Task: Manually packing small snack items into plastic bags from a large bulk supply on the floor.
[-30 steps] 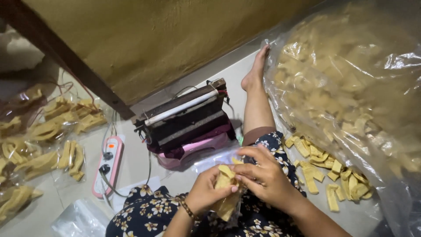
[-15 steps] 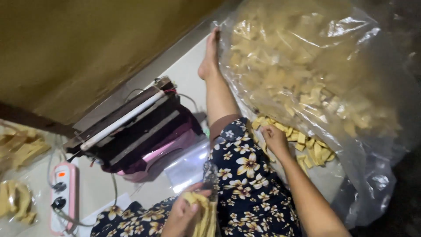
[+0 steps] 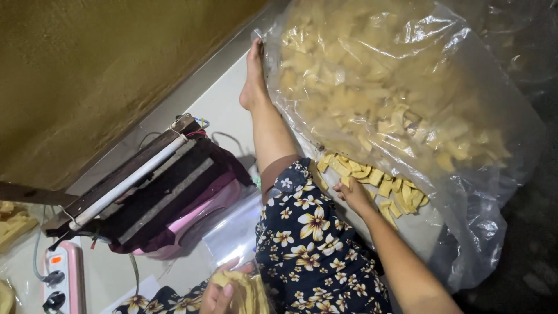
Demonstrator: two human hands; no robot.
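My left hand (image 3: 220, 293) is at the bottom edge, holding a small clear bag filled with yellow chips (image 3: 247, 292) on my lap. My right hand (image 3: 353, 193) reaches out to the right and rests on a loose pile of yellow chips (image 3: 383, 183) spilling from the mouth of a very large clear plastic bag (image 3: 401, 99) full of the same chips. Its fingers curl around a few chips. My leg in a dark floral garment (image 3: 311, 244) stretches forward, my bare foot (image 3: 254, 75) touching the big bag.
A bag-sealing machine with a black and pink body (image 3: 154, 197) sits left of my leg. A pink and white power strip (image 3: 61, 282) lies at the bottom left, by cables. Packed chip bags (image 3: 13, 224) sit at the far left. A yellow-brown wall (image 3: 87, 70) is behind.
The view swung right. My right hand left the small bag and reached out to the loose chip pile. My left hand keeps hold of the small bag, now low in the frame.
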